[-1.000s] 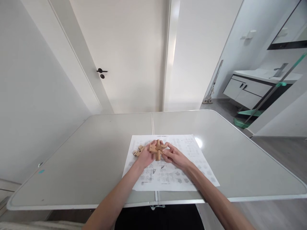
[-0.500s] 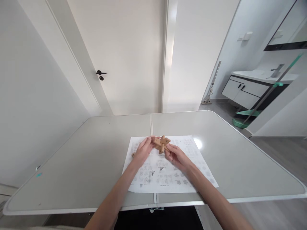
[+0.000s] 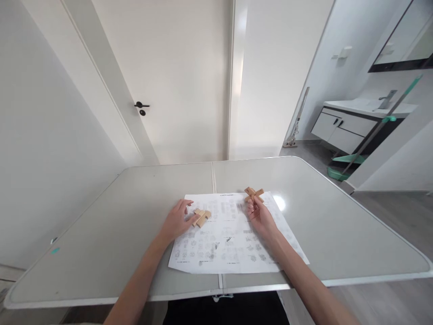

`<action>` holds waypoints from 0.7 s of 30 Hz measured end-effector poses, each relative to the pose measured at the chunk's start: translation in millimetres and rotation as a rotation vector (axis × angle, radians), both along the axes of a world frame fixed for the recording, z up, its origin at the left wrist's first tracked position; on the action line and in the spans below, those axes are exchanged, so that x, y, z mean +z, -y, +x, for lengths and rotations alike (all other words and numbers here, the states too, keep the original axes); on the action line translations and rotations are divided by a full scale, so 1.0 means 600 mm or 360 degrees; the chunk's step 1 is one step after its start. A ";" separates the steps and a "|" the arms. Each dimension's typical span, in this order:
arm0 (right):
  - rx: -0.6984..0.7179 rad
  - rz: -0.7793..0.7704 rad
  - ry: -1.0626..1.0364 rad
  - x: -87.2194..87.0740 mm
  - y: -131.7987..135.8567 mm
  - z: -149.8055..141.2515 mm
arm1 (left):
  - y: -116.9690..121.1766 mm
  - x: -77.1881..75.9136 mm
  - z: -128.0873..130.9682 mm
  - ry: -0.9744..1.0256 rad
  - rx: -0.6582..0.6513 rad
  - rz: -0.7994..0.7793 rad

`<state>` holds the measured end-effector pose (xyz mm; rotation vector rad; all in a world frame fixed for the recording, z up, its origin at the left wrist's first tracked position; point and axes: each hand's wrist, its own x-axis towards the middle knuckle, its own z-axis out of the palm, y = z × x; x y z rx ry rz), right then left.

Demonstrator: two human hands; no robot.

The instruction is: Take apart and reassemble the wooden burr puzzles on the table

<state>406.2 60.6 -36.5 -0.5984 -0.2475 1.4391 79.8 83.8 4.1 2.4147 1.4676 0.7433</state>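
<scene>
My right hand (image 3: 259,213) is closed on a cross-shaped assembly of wooden puzzle pieces (image 3: 253,194), held up over the far right part of a printed instruction sheet (image 3: 233,239). My left hand (image 3: 176,220) rests on the sheet's left edge with its fingers spread. Its fingertips touch loose wooden pieces (image 3: 201,216) lying on the paper.
The sheet lies on a grey folding table (image 3: 101,234) with a seam down its middle. Behind the table stand a white door (image 3: 162,81) and white walls. A bathroom vanity (image 3: 352,122) and a green mop (image 3: 341,169) are at the right.
My hands have parted. The right one carried the wooden cross to the right and farther away; the left one moved left down to the loose pieces, which now show on the paper.
</scene>
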 end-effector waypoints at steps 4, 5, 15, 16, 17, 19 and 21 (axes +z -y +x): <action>0.0021 0.0020 -0.0032 0.004 0.002 -0.001 | 0.001 0.006 0.001 0.0071 0.0055 -0.0166; 0.0029 0.0024 -0.0038 0.006 0.003 -0.001 | 0.004 0.008 0.003 0.0087 0.0048 -0.0222; 0.0127 -0.0022 0.0213 0.015 0.012 -0.025 | 0.010 0.006 0.004 0.0231 -0.0131 -0.0187; 0.0193 -0.0004 0.0356 0.019 0.016 -0.032 | 0.008 0.005 0.000 0.0224 -0.0135 -0.0144; 0.0266 0.0048 0.0525 0.023 0.022 -0.040 | 0.006 0.005 -0.004 0.0214 -0.0161 -0.0119; 0.0361 0.0213 0.0890 0.032 0.035 -0.055 | 0.003 0.007 -0.010 0.0183 -0.0256 -0.0134; 0.0382 0.0377 0.1276 0.039 0.047 -0.067 | 0.003 0.009 -0.012 0.0136 -0.0341 -0.0202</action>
